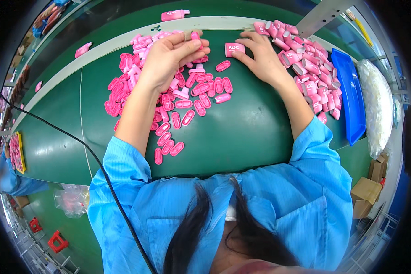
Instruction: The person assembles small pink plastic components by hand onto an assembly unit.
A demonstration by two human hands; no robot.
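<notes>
Currently, my left hand (174, 55) pinches an elongated pink plastic piece (195, 36); rightward, near the far edge of the green tabletop (246, 128), my right hand (262, 57) grips a flattened pink plastic sleeve (233, 49).

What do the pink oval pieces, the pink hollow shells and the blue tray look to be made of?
Pink oval pieces: probably moulded plastic, with crisp raised rims.
Pink hollow shells: smooth, softly shiny; plastic or coated metal, the look leaves it open.
Blue tray: likely glossy plastic, evenly coloured with bright highlights.
</notes>
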